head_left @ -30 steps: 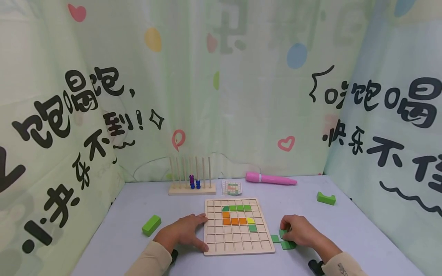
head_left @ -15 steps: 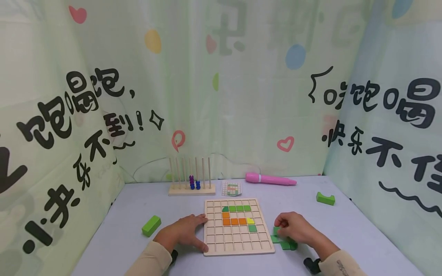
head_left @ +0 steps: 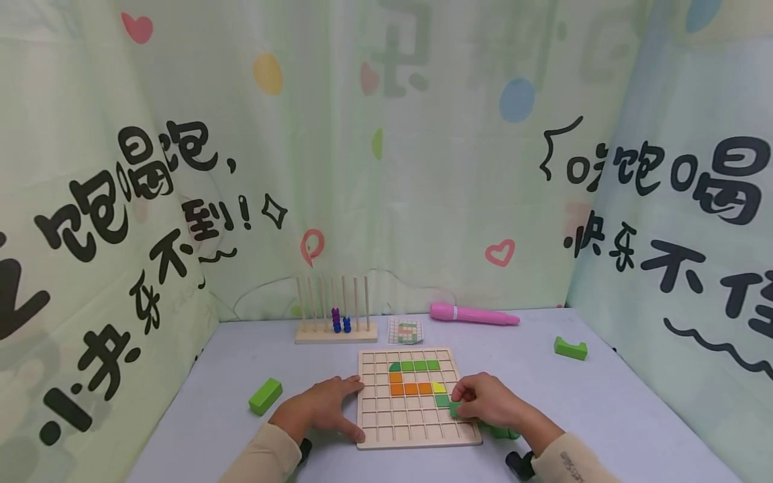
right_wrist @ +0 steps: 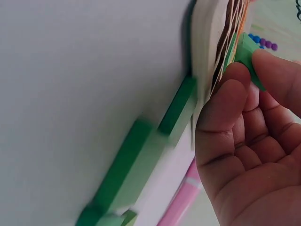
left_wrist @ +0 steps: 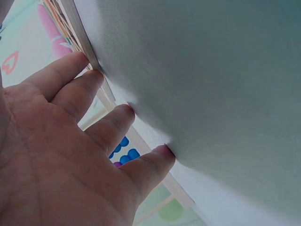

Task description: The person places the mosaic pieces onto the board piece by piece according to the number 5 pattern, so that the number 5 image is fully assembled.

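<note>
A square wooden grid board lies on the table. It bears a row of green tiles, orange tiles, a yellow tile and a darker green tile. My left hand rests at the board's left edge, fingers spread, thumb by the near corner. Over the board's right side, my right hand pinches a green tile between thumb and fingertips. Loose green tiles lie beside the board's right edge, partly hidden under the right hand in the head view.
Behind the board stand a peg abacus with purple and blue beads, a small pattern card and a pink pen-like stick. A green block lies left, a notched green block far right. Printed curtains surround the table.
My right hand has picked a green tile from the loose ones and carried it left over the board's right side. My left hand has stayed at the board's left edge.
</note>
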{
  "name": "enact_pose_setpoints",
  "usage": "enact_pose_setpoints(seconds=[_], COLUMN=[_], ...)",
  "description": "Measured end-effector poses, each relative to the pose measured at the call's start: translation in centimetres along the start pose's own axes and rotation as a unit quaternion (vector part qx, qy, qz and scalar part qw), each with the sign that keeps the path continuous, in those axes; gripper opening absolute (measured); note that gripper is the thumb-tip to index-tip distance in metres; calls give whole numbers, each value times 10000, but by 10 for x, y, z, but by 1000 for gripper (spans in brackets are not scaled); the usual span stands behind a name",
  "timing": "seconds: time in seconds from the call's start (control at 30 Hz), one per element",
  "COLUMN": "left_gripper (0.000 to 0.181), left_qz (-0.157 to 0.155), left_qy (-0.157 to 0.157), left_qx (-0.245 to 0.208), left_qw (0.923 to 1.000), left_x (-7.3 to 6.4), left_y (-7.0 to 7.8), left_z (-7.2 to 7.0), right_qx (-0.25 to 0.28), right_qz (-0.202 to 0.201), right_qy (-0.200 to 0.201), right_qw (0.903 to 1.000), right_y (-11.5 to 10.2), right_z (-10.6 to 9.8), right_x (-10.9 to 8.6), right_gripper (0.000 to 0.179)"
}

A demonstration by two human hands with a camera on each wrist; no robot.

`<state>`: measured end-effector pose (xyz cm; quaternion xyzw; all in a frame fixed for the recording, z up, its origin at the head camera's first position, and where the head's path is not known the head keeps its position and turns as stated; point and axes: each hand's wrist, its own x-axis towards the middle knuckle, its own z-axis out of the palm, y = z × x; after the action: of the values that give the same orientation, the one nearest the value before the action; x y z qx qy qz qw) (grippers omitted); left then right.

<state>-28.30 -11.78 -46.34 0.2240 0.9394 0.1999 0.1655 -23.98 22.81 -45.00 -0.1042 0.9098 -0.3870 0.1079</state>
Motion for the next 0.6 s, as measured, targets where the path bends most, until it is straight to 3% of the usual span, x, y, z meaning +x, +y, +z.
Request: enact_pose_setpoints(seconds=[0.23, 0.6], left_gripper=[95, 94], left_qz=[39, -4], left_qy=[-29, -16], left_qx=[-61, -31], left_qw=[10000, 10000], left_x=[-1, -3], left_y=[-1, 2], left_z=[0, -1], right_qx=[-257, -581], right_qz=[-234, -7], right_qy=[-99, -82], right_qw=[9993, 9983], right_y=[-10, -14], right_z=[8, 13], right_x=[9, 11], right_gripper=[9, 12])
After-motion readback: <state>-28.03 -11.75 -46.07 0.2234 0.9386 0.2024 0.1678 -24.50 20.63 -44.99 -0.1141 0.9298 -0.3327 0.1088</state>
